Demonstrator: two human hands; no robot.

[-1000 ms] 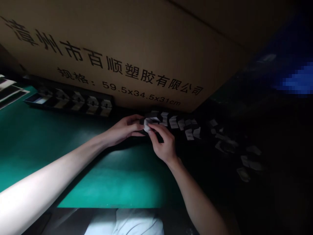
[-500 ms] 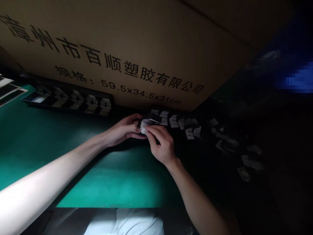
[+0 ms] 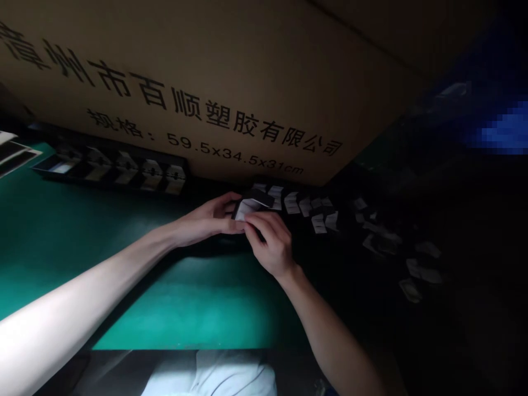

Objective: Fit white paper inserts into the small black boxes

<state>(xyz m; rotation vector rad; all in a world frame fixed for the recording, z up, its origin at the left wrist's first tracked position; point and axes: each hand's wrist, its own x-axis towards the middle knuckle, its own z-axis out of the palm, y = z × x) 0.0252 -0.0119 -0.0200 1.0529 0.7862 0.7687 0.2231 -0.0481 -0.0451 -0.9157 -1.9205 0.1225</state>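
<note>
My left hand (image 3: 212, 221) is wrapped round a small dark box (image 3: 259, 196) with a white inside, its lid tilted up. A white lining piece (image 3: 246, 208) shows in the opening of the box. At the near edge of that lining, my right hand (image 3: 270, 239) is closed in a pinch, thumb and index finger together. The fingertips hide exactly what they grip. Several small white-lined open pieces (image 3: 292, 203) stand on the dark surface just beyond and right of my hands.
A large printed cardboard carton (image 3: 247, 66) rises behind the green table mat (image 3: 185, 308). To the left lies a long dark tray (image 3: 103, 175) with several open small boxes. More pale pieces (image 3: 412, 290) are scattered in shadow at the right.
My left thumb has shifted lower along the box's near side, and more of the white lining shows flat. My right hand keeps its pinch, nearly in the same place.
</note>
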